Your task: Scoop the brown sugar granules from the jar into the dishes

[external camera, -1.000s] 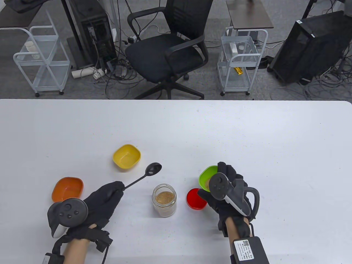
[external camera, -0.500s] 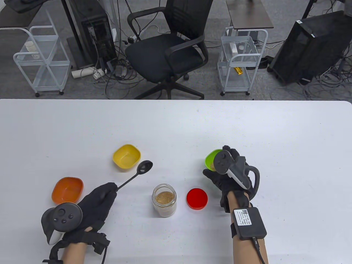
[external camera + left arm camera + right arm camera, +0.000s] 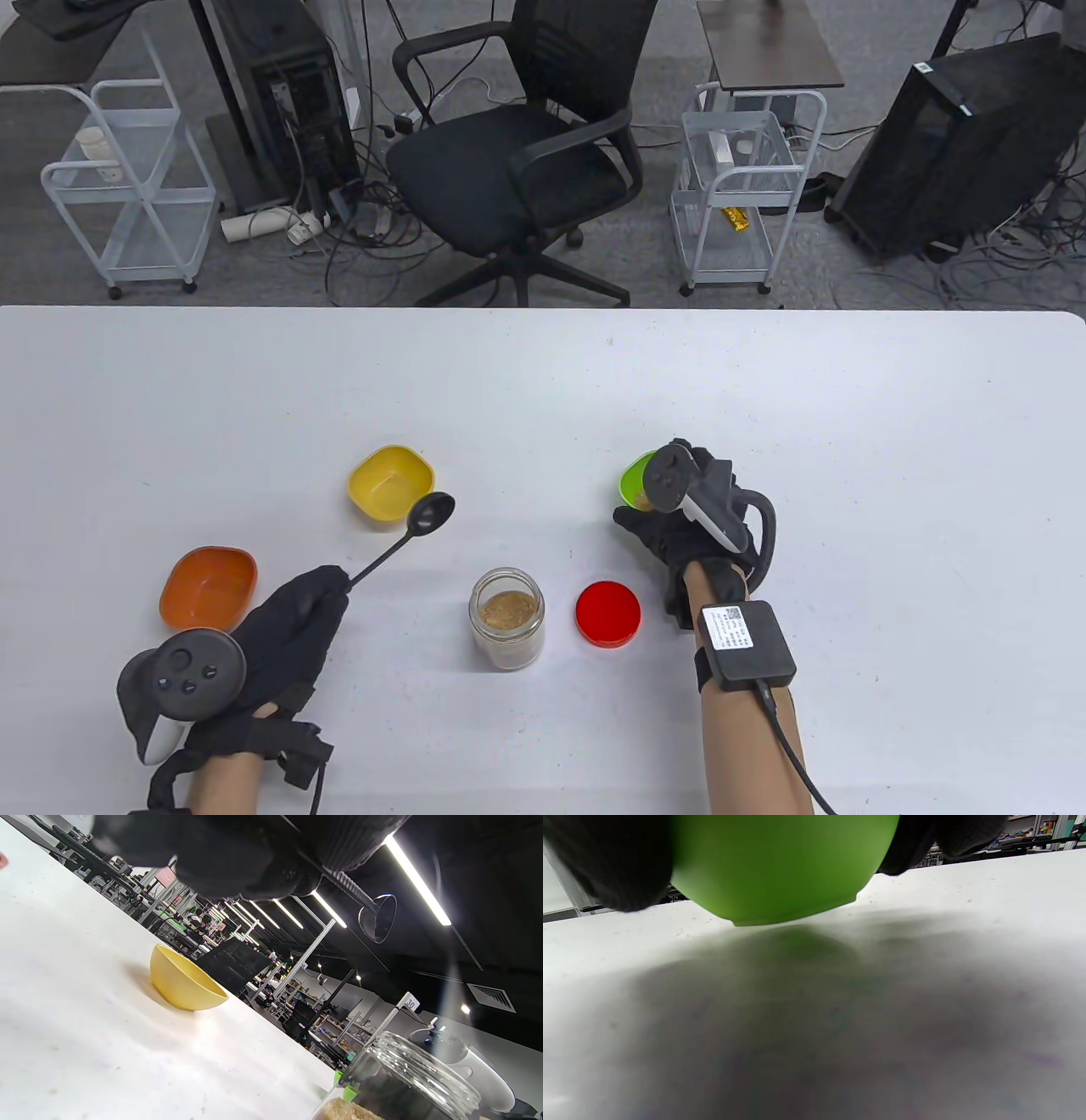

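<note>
An open glass jar [image 3: 507,617] with brown sugar stands at the table's front middle; its rim shows in the left wrist view [image 3: 420,1073]. My left hand [image 3: 288,620] grips the handle of a black spoon [image 3: 430,514], whose empty bowl hovers by the yellow dish [image 3: 391,484]. The spoon [image 3: 377,918] and yellow dish [image 3: 182,982] show in the left wrist view. My right hand [image 3: 679,526] holds the green dish [image 3: 635,480], which has some sugar in it, right of the jar. In the right wrist view the green dish [image 3: 780,861] sits just above the table.
An orange dish [image 3: 209,586] sits at the front left beside my left hand. The jar's red lid [image 3: 607,614] lies flat right of the jar. Beyond the table's far edge stand an office chair [image 3: 517,161] and wire carts.
My right hand has carried the green dish away from me, off the red lid's side toward the table's middle. My left hand has drawn the spoon back and left, toward the yellow dish.
</note>
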A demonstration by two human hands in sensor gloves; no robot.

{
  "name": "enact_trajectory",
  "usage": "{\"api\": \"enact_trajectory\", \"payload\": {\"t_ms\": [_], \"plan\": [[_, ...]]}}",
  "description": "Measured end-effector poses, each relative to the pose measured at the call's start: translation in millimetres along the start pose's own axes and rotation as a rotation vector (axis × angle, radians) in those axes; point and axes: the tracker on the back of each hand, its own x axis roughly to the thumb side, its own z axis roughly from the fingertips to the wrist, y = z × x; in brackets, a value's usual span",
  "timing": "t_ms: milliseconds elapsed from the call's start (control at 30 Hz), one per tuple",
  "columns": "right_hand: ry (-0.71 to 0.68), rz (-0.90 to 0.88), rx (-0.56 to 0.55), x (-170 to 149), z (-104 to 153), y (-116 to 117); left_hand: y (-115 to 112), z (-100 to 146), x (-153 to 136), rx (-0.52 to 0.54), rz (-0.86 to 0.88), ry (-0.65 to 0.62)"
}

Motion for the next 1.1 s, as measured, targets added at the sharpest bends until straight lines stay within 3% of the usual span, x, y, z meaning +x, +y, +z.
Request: {"api": "enact_trajectory", "payload": {"t_ms": [267, 433, 733, 1100], "plan": [[-0.001, 0.033, 0.063, 2.7, -1.2, 5.5, -0.4, -0.5, 0.1, -0.009, -0.007, 0.007], [-0.022, 0.018, 0.025, 3.1, 10.9, -6.8, -1.0, -1.4, 0.0, -0.015, -0.003, 0.011], [-0.083, -0.065, -0.051, 12.1, 54.1, -31.7, -2.3, -2.8, 3.0, -0.026, 0.009, -0.009], [-0.216, -0.185, -0.144, 33.9, 128.4, -54.5, -5.3, -9.2, 5.6, -0.029, -0.016, 0.022]]}}
